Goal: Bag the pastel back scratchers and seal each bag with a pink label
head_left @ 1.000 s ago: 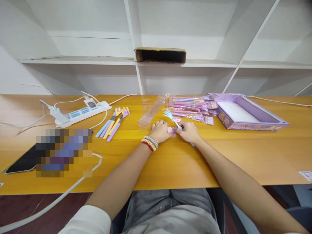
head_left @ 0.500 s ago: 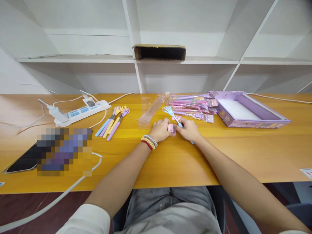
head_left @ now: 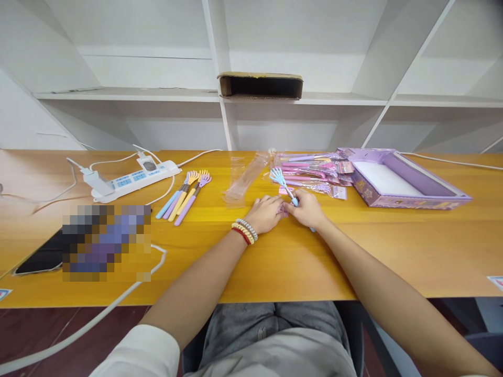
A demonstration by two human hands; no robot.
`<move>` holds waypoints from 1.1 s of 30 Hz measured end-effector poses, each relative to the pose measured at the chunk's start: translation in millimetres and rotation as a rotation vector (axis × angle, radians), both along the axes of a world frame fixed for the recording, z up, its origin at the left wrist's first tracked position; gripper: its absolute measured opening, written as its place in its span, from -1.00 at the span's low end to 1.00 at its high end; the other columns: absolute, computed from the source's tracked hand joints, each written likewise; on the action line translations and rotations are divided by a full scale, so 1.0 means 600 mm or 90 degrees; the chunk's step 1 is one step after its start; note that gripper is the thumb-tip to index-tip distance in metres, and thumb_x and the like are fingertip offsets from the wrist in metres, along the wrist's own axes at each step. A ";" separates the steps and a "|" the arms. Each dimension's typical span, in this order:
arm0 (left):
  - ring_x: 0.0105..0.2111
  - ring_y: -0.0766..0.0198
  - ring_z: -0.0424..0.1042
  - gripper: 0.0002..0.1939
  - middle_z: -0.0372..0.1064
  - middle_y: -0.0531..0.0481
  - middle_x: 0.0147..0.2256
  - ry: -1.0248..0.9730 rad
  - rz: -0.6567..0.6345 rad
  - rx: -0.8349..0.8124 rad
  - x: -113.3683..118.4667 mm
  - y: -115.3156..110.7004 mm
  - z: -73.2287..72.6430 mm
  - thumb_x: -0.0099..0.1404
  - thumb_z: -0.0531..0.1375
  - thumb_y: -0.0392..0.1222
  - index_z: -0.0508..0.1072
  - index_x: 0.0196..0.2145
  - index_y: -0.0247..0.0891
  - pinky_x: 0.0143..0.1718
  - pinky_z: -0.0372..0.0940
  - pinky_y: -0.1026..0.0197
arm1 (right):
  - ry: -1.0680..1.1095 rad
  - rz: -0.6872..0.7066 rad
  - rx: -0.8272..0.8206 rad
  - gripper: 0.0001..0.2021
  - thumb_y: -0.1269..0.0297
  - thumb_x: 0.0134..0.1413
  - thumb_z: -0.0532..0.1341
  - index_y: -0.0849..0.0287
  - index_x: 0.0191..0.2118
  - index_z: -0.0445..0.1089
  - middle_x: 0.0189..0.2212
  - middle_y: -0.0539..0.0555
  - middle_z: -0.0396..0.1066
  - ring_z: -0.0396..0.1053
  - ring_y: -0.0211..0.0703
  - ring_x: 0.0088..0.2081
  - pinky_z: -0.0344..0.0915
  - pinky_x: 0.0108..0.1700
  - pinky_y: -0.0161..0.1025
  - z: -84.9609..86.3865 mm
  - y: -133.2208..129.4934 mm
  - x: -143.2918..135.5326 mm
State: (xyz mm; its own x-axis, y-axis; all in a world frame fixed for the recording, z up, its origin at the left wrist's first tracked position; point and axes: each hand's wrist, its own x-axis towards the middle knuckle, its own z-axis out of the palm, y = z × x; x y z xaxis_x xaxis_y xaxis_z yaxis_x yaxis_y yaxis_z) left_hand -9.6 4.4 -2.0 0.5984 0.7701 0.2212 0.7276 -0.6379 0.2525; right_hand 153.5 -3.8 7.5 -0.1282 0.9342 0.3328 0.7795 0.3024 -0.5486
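My right hand [head_left: 308, 209] is closed around the handle of a light blue back scratcher [head_left: 278, 177], its hand-shaped head sticking up toward the shelf. My left hand [head_left: 264, 213], with coiled bands at the wrist, lies low over the table, its fingers closed on a small pink card in clear plastic [head_left: 282, 211] beside my right thumb. Most of that card is hidden by the fingers. Several unwrapped back scratchers [head_left: 184, 201] in blue, purple and yellow lie together to the left. Beyond my hands, several back scratchers in clear bags [head_left: 314, 170] are piled up.
An open purple box [head_left: 420, 201] stands at the right. Clear empty plastic sleeves [head_left: 245, 180] lie behind my left hand. A white power strip [head_left: 135, 180] with cables and a dark phone-like device [head_left: 39, 256] are at the left. A cardboard box [head_left: 260, 86] sits on the white shelf.
The pink card, plainly visible before, is now mostly covered by my left fingers, which lie flatter. The blue back scratcher has shifted slightly right and turned a little. The whole view has shifted slightly.
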 end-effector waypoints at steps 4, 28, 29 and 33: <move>-0.01 0.08 0.19 -0.62 0.23 -0.17 0.02 0.008 0.098 0.064 0.005 0.000 0.008 0.25 0.01 -0.07 0.28 -0.02 -0.26 -0.03 0.07 0.03 | 0.018 0.085 -0.029 -0.77 0.15 0.00 0.08 0.20 -0.34 0.34 -0.52 0.01 0.34 0.21 -0.25 -0.49 0.06 -0.40 -0.32 0.003 -0.008 -0.002; -0.26 0.03 0.40 -0.78 0.47 -0.19 -0.33 -0.174 0.563 -0.091 -0.154 0.101 0.010 -0.08 0.21 -0.08 0.49 -0.44 -0.21 -0.27 0.20 0.11 | -0.067 -0.009 -0.024 -0.70 0.06 0.09 -0.03 0.15 -0.46 0.25 -0.58 -0.01 0.29 0.17 -0.24 -0.52 -0.08 -0.47 -0.32 0.005 -0.008 0.000; -0.28 0.07 0.40 -0.80 0.47 -0.17 -0.33 -0.199 0.566 -0.094 -0.156 0.103 0.010 -0.09 0.22 -0.11 0.49 -0.45 -0.20 -0.27 0.20 0.14 | -0.067 -0.008 -0.021 -0.70 0.06 0.09 -0.03 0.15 -0.47 0.24 -0.59 -0.01 0.28 0.17 -0.24 -0.53 -0.09 -0.47 -0.32 0.005 -0.008 0.001; -0.29 0.12 0.40 -0.86 0.47 -0.11 -0.35 -0.255 0.571 -0.077 -0.157 0.100 0.016 -0.07 0.19 -0.18 0.49 -0.47 -0.19 -0.25 0.20 0.16 | -0.061 -0.004 -0.023 -0.70 0.06 0.08 -0.02 0.15 -0.48 0.23 -0.61 -0.02 0.26 0.14 -0.25 -0.54 -0.10 -0.48 -0.33 0.003 -0.008 0.002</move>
